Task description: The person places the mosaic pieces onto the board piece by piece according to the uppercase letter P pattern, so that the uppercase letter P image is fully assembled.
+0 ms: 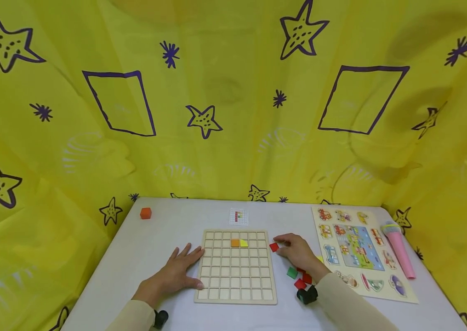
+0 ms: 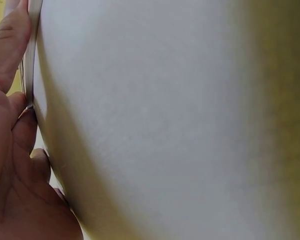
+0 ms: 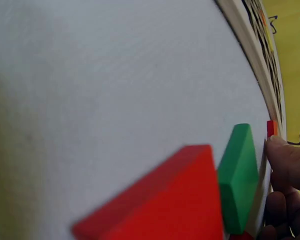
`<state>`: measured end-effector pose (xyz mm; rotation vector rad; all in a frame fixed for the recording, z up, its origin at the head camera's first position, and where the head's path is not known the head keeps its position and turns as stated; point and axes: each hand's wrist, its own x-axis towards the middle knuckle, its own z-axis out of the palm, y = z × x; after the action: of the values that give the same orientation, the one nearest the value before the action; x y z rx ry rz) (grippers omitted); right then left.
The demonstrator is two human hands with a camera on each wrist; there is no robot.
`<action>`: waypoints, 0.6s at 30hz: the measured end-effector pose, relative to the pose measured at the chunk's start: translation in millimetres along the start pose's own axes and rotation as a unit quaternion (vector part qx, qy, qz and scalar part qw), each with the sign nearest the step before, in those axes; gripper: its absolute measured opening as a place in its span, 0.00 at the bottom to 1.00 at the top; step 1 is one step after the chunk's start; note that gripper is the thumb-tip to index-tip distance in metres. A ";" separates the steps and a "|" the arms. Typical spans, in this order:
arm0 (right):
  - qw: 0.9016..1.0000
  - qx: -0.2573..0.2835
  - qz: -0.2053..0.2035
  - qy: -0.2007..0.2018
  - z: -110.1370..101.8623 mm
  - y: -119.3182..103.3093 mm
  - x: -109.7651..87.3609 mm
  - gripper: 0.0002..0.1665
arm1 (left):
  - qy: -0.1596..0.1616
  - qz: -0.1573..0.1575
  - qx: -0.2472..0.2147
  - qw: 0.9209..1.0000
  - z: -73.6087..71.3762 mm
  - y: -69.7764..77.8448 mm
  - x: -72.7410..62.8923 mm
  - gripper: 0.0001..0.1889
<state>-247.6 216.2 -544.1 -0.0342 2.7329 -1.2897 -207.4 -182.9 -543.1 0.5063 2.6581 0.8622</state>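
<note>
A wooden grid board lies on the table, with an orange square tile and a yellow tile side by side in its upper part. My left hand rests at the board's left edge, fingers spread, the thumb touching the lower side. Beyond the board's right edge, my right hand pinches a red tile between thumb and finger. The right wrist view also shows this red tile at the fingertips, close to the board. Near that hand lie a green tile and several red tiles.
Behind the board lies a small pattern card. An orange cube sits at the far left. On the right are a picture puzzle board and a pink toy microphone. Yellow patterned cloth surrounds the table.
</note>
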 end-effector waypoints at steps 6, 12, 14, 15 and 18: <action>1.000 -0.010 0.016 0.002 1.3 -0.5 -0.9 0.17 | -0.002 -0.007 -0.002 1.000 -0.1 0.0 -0.1 0.57; 1.000 -0.019 0.023 0.002 3.3 -0.8 1.3 0.16 | 0.000 -0.017 -0.010 1.000 -1.0 1.0 -0.7 0.56; 0.999 -0.029 0.016 0.002 2.9 -1.6 0.9 0.14 | -0.002 -0.016 -0.011 1.000 -1.2 0.9 -0.9 0.56; 0.999 -0.036 0.011 0.002 2.4 -2.0 0.6 0.14 | -0.001 -0.016 -0.011 1.000 -1.4 0.9 -1.1 0.56; 0.999 -0.045 0.006 0.004 -0.3 -3.9 -0.9 0.14 | -0.002 -0.012 -0.012 1.000 -1.3 0.9 -1.1 0.56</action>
<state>-246.9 214.1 -540.8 -0.0211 2.7930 -1.1656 -206.7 -183.3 -541.3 0.4677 2.6416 0.8832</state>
